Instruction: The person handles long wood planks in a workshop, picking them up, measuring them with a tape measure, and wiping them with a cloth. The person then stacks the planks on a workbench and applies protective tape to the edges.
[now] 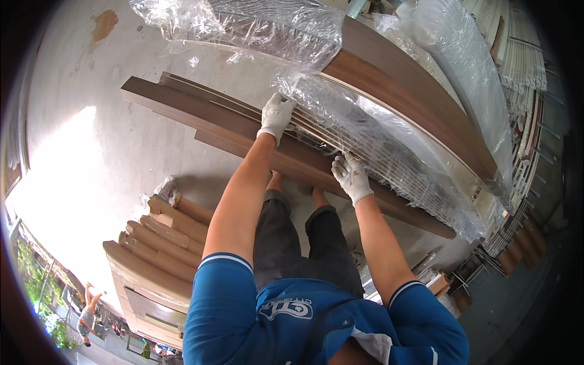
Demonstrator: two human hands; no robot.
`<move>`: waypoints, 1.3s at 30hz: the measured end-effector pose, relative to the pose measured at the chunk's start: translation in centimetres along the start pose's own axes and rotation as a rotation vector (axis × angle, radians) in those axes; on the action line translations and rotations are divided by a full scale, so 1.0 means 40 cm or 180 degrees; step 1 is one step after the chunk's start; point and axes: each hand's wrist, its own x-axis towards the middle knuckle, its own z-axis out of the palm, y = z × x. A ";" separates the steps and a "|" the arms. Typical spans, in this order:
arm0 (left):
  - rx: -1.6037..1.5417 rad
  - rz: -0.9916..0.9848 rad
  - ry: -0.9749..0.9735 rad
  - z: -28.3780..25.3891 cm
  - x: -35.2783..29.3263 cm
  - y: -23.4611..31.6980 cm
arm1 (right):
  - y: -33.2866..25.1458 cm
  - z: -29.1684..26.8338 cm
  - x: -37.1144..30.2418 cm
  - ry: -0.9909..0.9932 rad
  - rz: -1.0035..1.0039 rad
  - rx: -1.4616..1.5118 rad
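A blue shirt (pixel 322 331) sits nearest — beyond it, brown boards (pixel 182 111) stretch crosswise before the legs. Clear film (pixel 380 143) lies along their right part; the left ends are bare, so covering looks partial. Left hand (pixel 277 115) curls at their edge — hold unclear; right hand (pixel 352 177) is loosely open, apparently gripping nothing.

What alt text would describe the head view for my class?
A person's white-gloved left hand and white-gloved right hand are at long brown boards, beside crinkled clear plastic wrap; long brown cardboard packages lie lower left.
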 end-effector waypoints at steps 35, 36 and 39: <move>-0.0268 0.0051 -0.0922 -0.226 -0.633 0.013 | 0.001 -0.572 -0.398 0.0641 -0.1425 0.2982; -0.0065 0.0107 -0.1249 -0.243 -0.660 0.042 | 0.009 -0.587 -0.417 0.0372 -0.1508 0.2996; 0.3440 -0.0608 -0.1670 -0.232 -0.720 0.274 | 0.026 -0.611 -0.465 0.0353 -0.1227 0.3160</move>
